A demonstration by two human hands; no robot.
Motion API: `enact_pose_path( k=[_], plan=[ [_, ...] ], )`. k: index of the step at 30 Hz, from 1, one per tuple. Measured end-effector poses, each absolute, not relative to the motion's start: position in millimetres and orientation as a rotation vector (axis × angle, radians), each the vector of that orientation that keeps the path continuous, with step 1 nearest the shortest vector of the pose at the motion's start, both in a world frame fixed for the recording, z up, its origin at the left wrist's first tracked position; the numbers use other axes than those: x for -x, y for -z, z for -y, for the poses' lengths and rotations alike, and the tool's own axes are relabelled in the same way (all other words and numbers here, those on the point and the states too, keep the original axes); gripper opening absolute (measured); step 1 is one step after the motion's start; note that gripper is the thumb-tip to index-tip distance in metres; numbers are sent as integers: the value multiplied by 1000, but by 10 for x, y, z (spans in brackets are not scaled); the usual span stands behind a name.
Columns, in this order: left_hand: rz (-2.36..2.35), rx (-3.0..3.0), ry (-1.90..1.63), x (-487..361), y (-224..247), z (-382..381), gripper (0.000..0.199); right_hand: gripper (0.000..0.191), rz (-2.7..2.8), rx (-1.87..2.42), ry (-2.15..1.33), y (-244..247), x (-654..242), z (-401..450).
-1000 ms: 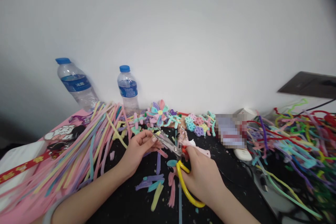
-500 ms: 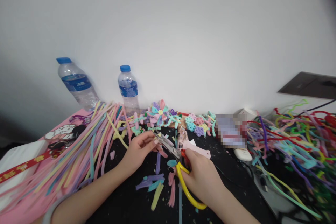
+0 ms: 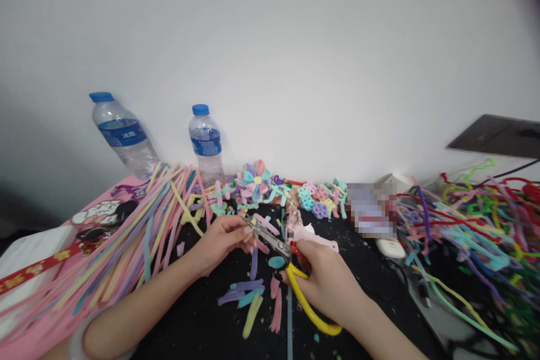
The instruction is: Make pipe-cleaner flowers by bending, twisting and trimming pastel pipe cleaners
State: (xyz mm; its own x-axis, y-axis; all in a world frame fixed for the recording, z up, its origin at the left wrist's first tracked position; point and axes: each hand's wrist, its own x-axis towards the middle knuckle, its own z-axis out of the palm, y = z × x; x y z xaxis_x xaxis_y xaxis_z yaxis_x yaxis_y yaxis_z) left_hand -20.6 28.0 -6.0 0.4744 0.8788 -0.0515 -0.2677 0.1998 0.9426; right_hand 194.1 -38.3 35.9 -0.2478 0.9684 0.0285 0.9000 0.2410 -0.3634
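Note:
My right hand is wrapped round the yellow-and-red handles of a pair of scissors, whose metal blades point up and left. At the blade tips, my left hand is closed with thumb and fingers pinched; what it holds there is too small to make out. Just beyond the blades lies a short pink fuzzy strip. Below the hands, cut pipe cleaner pieces in purple, yellow-green and pink rest on the black surface.
Long pastel pipe cleaners spread over the left side. A glue gun lies behind my right hand, near a fuzzy flower. Two bottles stand by the wall. A phone and tangled pipe cleaners are at right.
The scissor blades have swung slightly down, and the yellow handle has shifted right. My left hand has moved a little down and left. The pink strip behind the blades shows more fully.

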Motion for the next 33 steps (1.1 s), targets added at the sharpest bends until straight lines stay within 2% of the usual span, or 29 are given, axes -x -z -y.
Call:
enact_pose_path(
  k=[8, 15, 23, 26, 29, 33],
  plan=[
    [-574, -919, -715, 263, -41, -273, 24, 26, 2337, 1608, -417, -408, -1991, 376],
    [-462, -891, -592, 277, -90, -209, 25, 21, 2417, 1497, -439, -430, -2006, 381],
    [-427, -1000, -248, 332, -99, -129, 49, 27, 2568, 1303, -331, -428, -1999, 384],
    [-390, -921, -396, 293, -59, -149, 41, 24, 2527, 1357, -332, -419, -2001, 368],
    [-527, -831, -809, 219, -23, -211, 23, 20, 2374, 1583, -259, -406, -1996, 352],
    [-826, -1184, -1083, 155, -1, -244, 19, 19, 2259, 1806, -165, -378, -1965, 367]
  ],
)
